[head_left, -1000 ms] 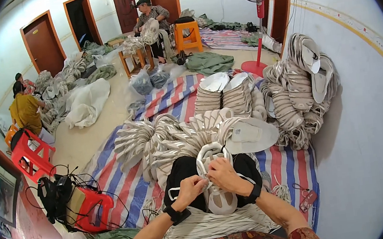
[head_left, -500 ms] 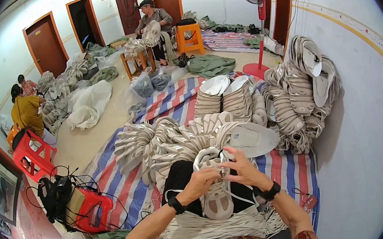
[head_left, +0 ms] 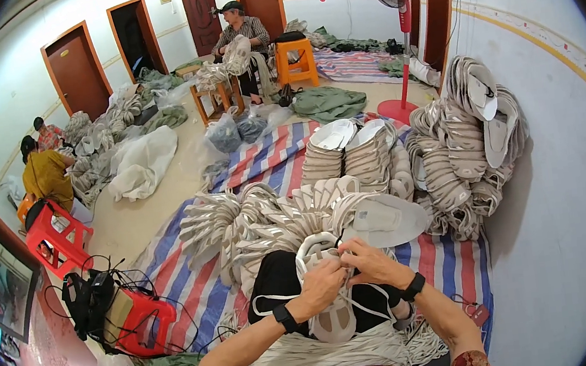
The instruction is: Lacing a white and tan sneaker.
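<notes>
A beige and white shoe upper [head_left: 333, 323] lies over a black cloth [head_left: 275, 279] on my lap, its toe toward me. At its lacing opening, my left hand [head_left: 321, 284] is closed with the fingertips on the white shoelace [head_left: 266, 299], which loops out to the left. Close beside it, my right hand [head_left: 370, 261] pinches at the right eyelet edge, fingers bent together. The fingers largely cover the lace where they grip it. Across my lap, nearer to me, lies a thick bundle of white shoelaces [head_left: 320, 357].
Rows of beige shoe uppers [head_left: 239, 221] lie just beyond my hands on a striped sheet [head_left: 175, 287]. Stacked uppers [head_left: 449, 158] lean by the right wall. A red stool [head_left: 146, 322] with cables stands left. A fan [head_left: 392, 34] and several people are farther off.
My right hand's spread fingers have closed and come down to the upper's right edge. The left hand has shifted slightly, still at the lacing opening. The view has tilted a little.
</notes>
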Available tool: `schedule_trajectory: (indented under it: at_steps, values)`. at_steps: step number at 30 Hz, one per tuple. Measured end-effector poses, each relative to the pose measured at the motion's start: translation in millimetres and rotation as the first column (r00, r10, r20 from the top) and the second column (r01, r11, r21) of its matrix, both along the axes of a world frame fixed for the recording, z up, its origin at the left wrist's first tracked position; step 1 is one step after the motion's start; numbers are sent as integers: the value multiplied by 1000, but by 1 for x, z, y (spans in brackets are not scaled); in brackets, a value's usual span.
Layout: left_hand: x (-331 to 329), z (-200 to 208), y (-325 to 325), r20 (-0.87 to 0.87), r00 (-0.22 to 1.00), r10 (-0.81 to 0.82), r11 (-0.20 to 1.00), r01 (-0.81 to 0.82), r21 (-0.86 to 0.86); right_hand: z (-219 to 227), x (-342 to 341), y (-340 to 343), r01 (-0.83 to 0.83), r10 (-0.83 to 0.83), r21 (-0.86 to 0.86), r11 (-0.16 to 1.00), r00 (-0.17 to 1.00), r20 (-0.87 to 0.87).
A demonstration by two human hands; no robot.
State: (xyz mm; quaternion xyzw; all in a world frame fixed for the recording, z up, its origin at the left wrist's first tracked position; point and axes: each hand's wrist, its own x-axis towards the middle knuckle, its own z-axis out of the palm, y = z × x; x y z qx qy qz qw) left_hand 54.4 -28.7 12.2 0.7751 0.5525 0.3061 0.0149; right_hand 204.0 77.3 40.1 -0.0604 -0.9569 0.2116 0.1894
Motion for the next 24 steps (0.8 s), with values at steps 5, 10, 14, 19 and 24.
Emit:
schedule_trajectory:
  at_steps: [5,10,14,19,24]
  values:
    - [-14,6,-7,-209,965,160,967,-110,232,-9,1,2,34,-34,-112,993,999,3]
    - [-38,26,-24,239,955,172,982,-185,30,-13,-15,-23,173,-202,-303,937,977,-68]
    - [-36,16,-19,313,941,126,990,-139,21,-27,-19,-35,255,-328,-377,891,934,-143]
    - [-37,15,-24,305,950,63,992,-92,81,-26,-16,-54,304,-401,-414,858,900,-170]
    - [-49,15,-28,438,890,127,973,-197,119,20,-11,-126,-189,104,-313,931,957,-269]
